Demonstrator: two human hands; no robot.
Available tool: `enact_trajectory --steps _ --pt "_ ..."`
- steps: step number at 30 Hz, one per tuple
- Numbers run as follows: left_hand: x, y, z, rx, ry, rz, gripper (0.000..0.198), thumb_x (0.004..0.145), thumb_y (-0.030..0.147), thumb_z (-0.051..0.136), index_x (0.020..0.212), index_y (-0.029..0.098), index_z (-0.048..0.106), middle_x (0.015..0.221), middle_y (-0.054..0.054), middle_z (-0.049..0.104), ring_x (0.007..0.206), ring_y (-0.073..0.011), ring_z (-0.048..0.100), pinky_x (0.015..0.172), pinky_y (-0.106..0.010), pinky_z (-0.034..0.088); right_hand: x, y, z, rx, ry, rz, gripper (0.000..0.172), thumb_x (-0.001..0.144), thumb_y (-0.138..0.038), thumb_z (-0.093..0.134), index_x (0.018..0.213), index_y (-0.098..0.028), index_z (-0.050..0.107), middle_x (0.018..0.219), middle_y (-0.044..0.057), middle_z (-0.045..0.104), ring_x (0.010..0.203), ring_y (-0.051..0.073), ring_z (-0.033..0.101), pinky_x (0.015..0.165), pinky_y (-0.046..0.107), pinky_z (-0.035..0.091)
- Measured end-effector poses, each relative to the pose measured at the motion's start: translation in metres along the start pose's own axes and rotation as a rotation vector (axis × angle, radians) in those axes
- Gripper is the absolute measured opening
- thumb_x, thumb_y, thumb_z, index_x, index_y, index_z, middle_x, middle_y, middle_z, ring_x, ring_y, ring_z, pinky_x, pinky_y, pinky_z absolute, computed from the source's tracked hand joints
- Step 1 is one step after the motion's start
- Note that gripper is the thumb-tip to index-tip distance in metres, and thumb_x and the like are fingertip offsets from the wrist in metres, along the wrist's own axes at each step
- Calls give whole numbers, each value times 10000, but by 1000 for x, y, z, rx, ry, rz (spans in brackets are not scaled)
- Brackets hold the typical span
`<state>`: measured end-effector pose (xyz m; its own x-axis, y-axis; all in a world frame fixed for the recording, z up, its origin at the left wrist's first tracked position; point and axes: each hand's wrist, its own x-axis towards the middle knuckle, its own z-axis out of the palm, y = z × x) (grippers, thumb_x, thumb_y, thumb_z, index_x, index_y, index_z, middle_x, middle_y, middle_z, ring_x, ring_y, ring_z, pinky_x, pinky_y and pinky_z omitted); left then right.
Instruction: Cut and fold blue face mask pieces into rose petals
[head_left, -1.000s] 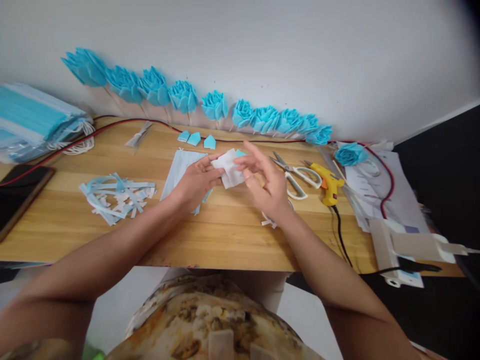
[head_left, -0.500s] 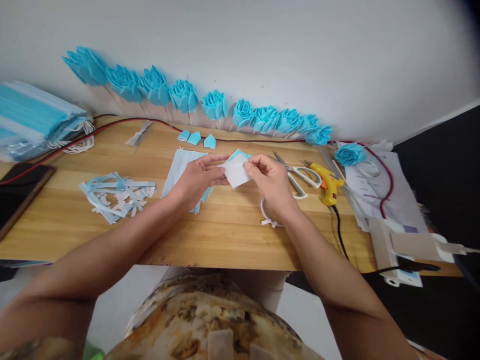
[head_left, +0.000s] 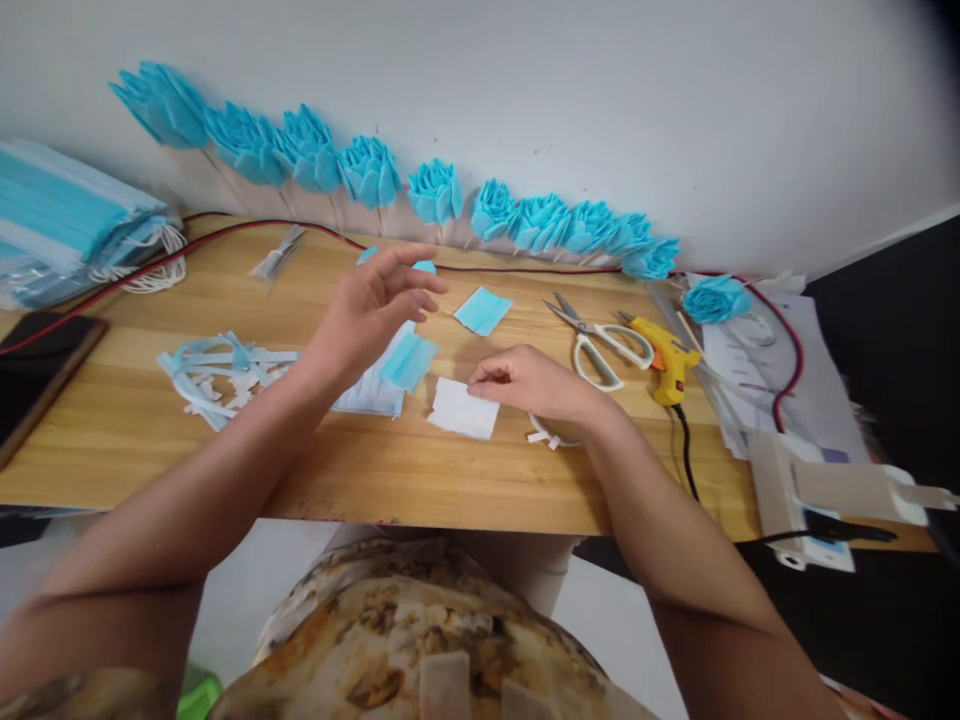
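Observation:
My right hand (head_left: 529, 380) pinches the upper right edge of a white fabric piece (head_left: 463, 412), which rests low over the table in front of me. My left hand (head_left: 382, 315) is raised with its fingers apart, holding nothing. Under and beside it lie a light blue mask sheet (head_left: 371, 398) and a small blue pleated fabric piece (head_left: 409, 361). A blue fabric square (head_left: 484, 311) lies flat farther back, between the hands. Folded blue pieces (head_left: 425, 267) are partly hidden behind my left fingers. Scissors (head_left: 600, 340) lie open right of my right hand.
A yellow glue gun (head_left: 666, 360) and power strip (head_left: 799, 500) are on the right. Blue fabric flowers (head_left: 435, 192) line the wall. Cut strips (head_left: 225, 375), a phone (head_left: 41, 375) and stacked masks (head_left: 75, 215) occupy the left. A red-black cable (head_left: 259, 228) runs along the back.
My hands have moved apart, the left up and leftward, the right down. The blue square lies on the table at the back, and the white piece is lower in my right hand.

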<state>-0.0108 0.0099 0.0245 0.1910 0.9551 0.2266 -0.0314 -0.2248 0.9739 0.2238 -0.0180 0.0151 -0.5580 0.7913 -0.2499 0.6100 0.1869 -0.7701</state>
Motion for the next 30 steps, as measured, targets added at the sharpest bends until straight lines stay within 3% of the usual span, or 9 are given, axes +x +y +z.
enact_trajectory --steps 4,7,10,12,15,19,23,25,30 --pt "-8 -6 8 167 -165 6 318 865 177 651 1175 202 718 1003 -54 787 836 -181 706 798 -326 545 0 0 3 -228 128 -18 176 870 -226 654 746 -222 778 705 10 723 648 171 593 634 308 367" --pt "-16 -6 13 383 -452 38 243 918 218 593 1098 216 757 1005 -43 796 874 -199 719 794 -308 520 -5 3 -7 -300 230 -71 196 922 -242 623 867 -236 811 852 32 789 778 214 679 699 320 419" --pt "-25 -4 22 636 -700 98 299 954 195 507 1102 211 767 1051 -51 800 926 -211 722 814 -303 500 -9 3 -22 -388 368 -26 247 973 -246 568 1051 -245 802 1067 44 810 924 242 716 773 338 455" --pt "-30 -4 29 761 -777 147 329 967 178 468 1111 201 764 1061 -63 798 973 -227 714 859 -320 493 -10 0 -32 -451 424 41 250 983 -237 570 1107 -238 787 1123 62 802 933 250 718 780 348 460" --pt "-34 -6 34 823 -825 185 342 979 179 451 1125 193 760 1061 -74 795 1005 -252 703 897 -353 487 -4 -8 -42 -555 402 128 238 989 -235 589 1130 -217 780 1077 90 805 910 266 713 737 356 435" --pt "-25 -2 22 685 -715 178 321 952 188 477 1084 173 770 1079 -88 798 968 -231 712 857 -331 498 9 -19 -43 -618 376 106 252 998 -263 591 1170 -214 769 1035 87 805 906 265 697 693 350 385" --pt "-4 6 -2 476 -299 130 241 923 212 542 1013 182 763 938 -49 787 814 -172 671 720 -282 465 22 -27 -27 -577 294 -43 237 986 -225 559 1106 -221 763 1040 60 796 883 232 684 688 329 360" --pt "4 5 -9 346 -131 104 222 911 187 543 996 175 748 871 -37 757 711 -141 613 669 -272 446 29 -32 -16 -600 235 -38 219 982 -231 546 1036 -207 757 1023 71 792 873 234 679 662 326 330" --pt "8 -5 -7 269 -87 23 200 890 133 573 1005 162 734 874 -36 745 701 -127 595 704 -276 462 52 -38 8 -599 172 84 295 1011 -428 551 998 -183 715 966 118 775 837 254 654 615 331 274"
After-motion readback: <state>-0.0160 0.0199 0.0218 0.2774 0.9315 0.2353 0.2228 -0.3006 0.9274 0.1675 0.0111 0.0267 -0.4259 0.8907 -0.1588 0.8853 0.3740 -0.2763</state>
